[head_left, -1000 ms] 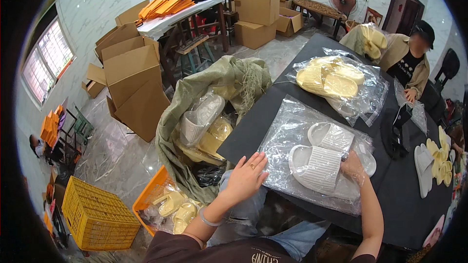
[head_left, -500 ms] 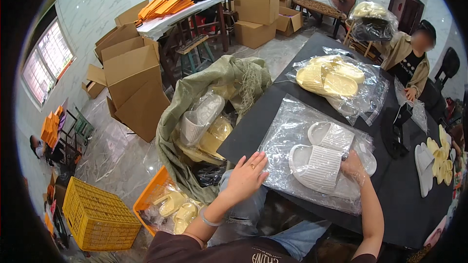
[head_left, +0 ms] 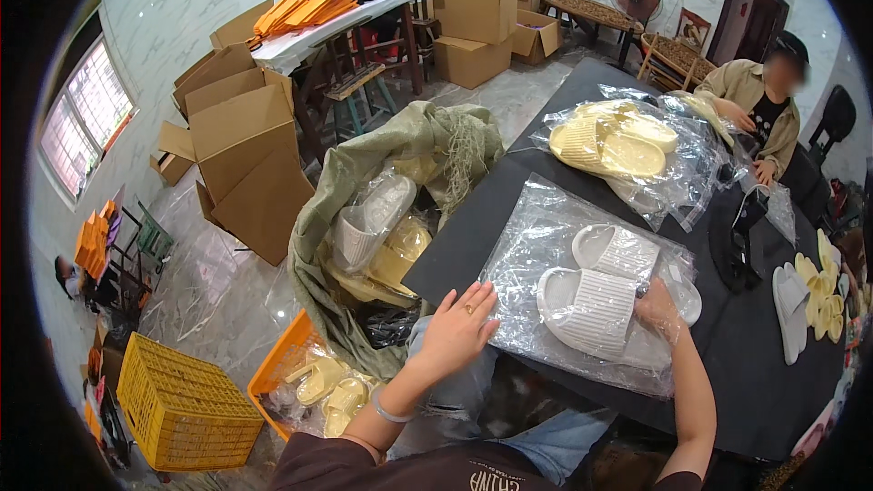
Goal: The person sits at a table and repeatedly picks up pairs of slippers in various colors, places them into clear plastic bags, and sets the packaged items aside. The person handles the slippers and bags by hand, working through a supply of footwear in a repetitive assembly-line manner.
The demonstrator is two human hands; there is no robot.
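Note:
A pair of light grey slippers [head_left: 591, 309] with ribbed straps lies side by side in a clear plastic bag [head_left: 527, 236] on the black table near me. My right hand [head_left: 660, 311] reaches to the open ends of the slippers, fingers curled around them; the fingertips are partly hidden. Flat and spread, my left hand [head_left: 462, 320] rests at the bag's left edge by the table corner. Beyond the bag, bagged pale yellow slippers [head_left: 614, 141] lie on the table.
A green woven sack [head_left: 314, 218] with bagged slippers stands left of the table, above an orange crate [head_left: 273, 359] of yellow slippers. A yellow crate [head_left: 186, 405] and cardboard boxes [head_left: 245, 145] stand farther left. Loose slippers [head_left: 791, 309] and a co-worker [head_left: 750, 100] are at right.
The co-worker's wrapped yellow bundle has come down from the far right to the bagged slippers on the table, uncovering a wooden rack and basket. My hands have stayed in place.

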